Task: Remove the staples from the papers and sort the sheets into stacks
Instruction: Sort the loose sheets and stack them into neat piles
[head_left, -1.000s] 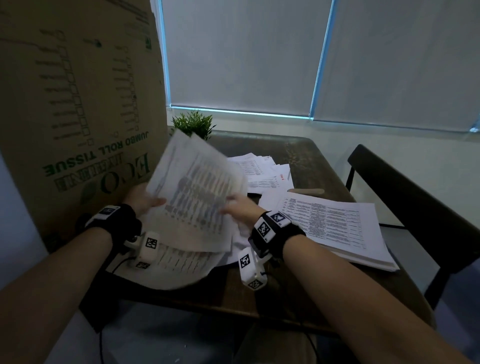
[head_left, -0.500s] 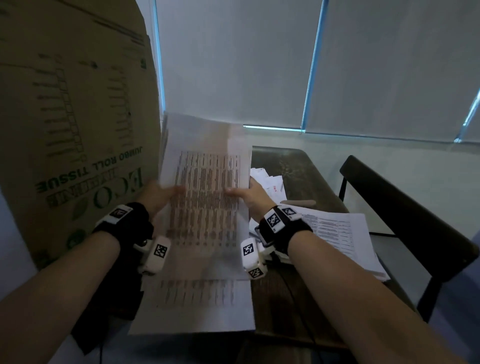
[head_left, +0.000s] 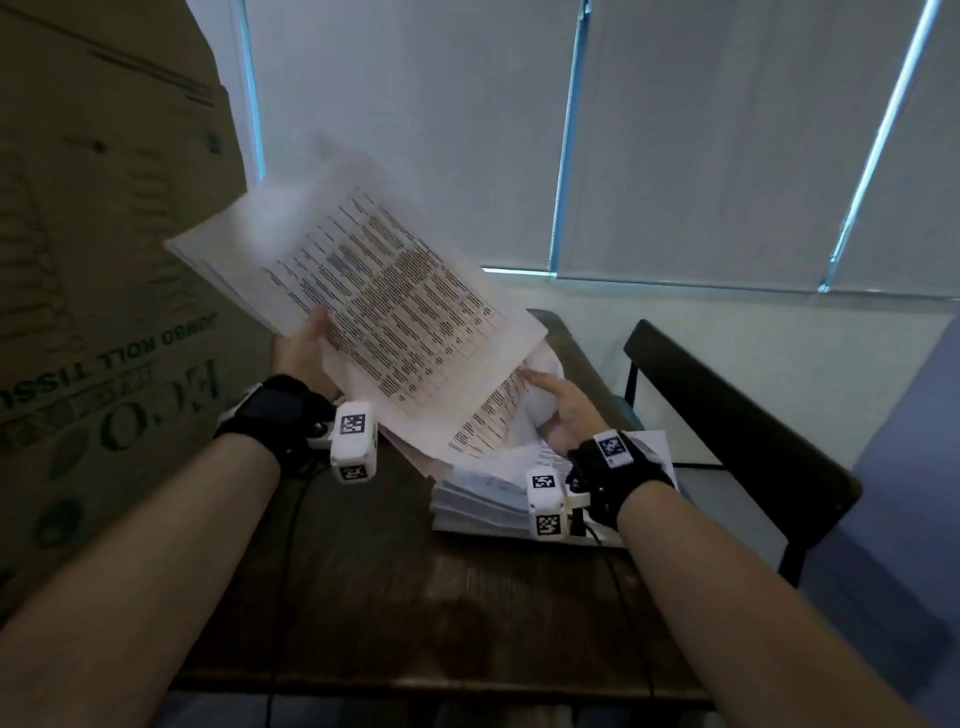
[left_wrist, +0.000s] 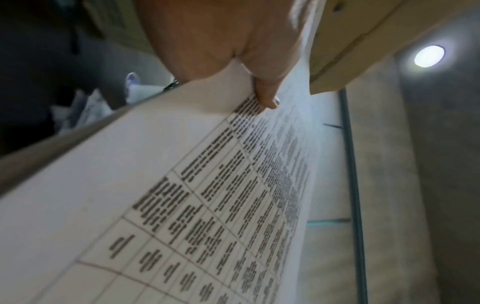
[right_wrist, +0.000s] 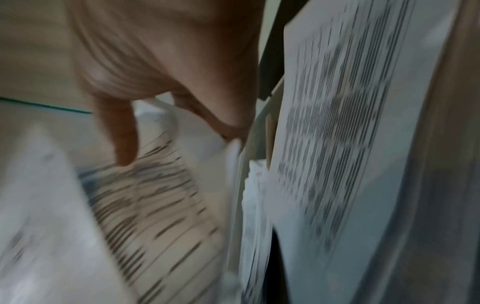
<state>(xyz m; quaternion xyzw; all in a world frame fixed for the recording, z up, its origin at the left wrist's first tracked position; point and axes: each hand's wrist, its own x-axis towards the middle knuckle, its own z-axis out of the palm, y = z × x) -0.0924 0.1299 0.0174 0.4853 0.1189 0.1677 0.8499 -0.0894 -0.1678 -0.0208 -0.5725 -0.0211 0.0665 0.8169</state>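
Observation:
I hold a bundle of printed sheets (head_left: 384, 312) tilted up above the dark wooden table (head_left: 395, 587). My left hand (head_left: 304, 348) grips its left edge, thumb on top of the print (left_wrist: 267, 96). My right hand (head_left: 563, 410) holds the lower right corner of a sheet (right_wrist: 161, 185) that curls under the bundle, thumb on the print (right_wrist: 124, 144), the other fingers behind the paper. A stack of printed sheets (head_left: 483, 499) lies on the table just under my right wrist, seen blurred as a thick stack (right_wrist: 337, 144) in the right wrist view. No staple shows.
A big cardboard box (head_left: 104, 312) marked "JUMBO ROLL TISSUE" stands close on the left. A dark chair (head_left: 737, 415) is at the table's right side. Closed blinds (head_left: 675, 140) cover the window behind.
The bundle has swung from upright in front of me to tilted, its top leaning left. My right hand dropped lower right to a curling bottom sheet. The camera view shifted left and closer.

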